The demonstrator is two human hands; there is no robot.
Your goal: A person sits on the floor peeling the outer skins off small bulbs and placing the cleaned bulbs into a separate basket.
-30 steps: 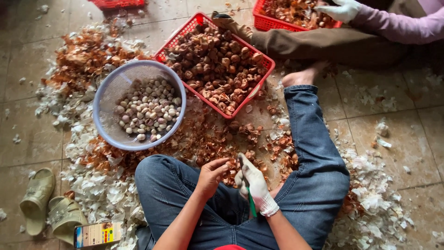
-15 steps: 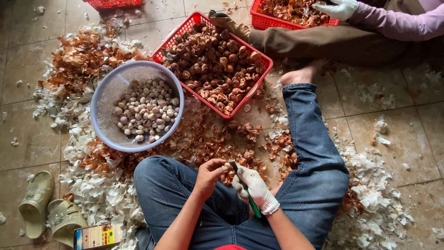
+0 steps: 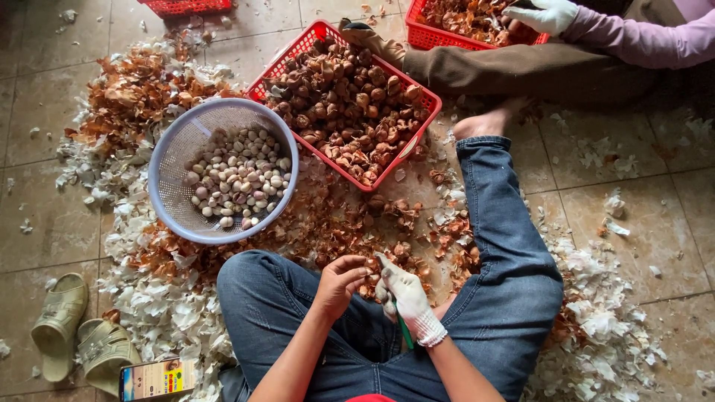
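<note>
I sit cross-legged on a tiled floor in blue jeans. My bare left hand [image 3: 341, 281] pinches a small brown garlic bulb [image 3: 369, 263] over my lap. My right hand [image 3: 402, 294], in a white glove, grips a green-handled knife [image 3: 403, 333] with its tip at that bulb. A pale blue round colander [image 3: 175, 152] of peeled garlic cloves [image 3: 237, 177] stands ahead to my left. A red basket [image 3: 428, 102] piled with unpeeled brown garlic bulbs [image 3: 346, 108] stands straight ahead.
Brown and white garlic skins [image 3: 160, 294] litter the floor around my legs. Another person sits at the top right, gloved hand [image 3: 542, 15] in a second red basket [image 3: 439, 33]. Green sandals [image 3: 78, 331] and a phone [image 3: 155, 378] lie at lower left.
The view has shifted a little, so the colander and basket sit slightly differently in frame. My hands stay together over my lap, working the bulb with the knife.
</note>
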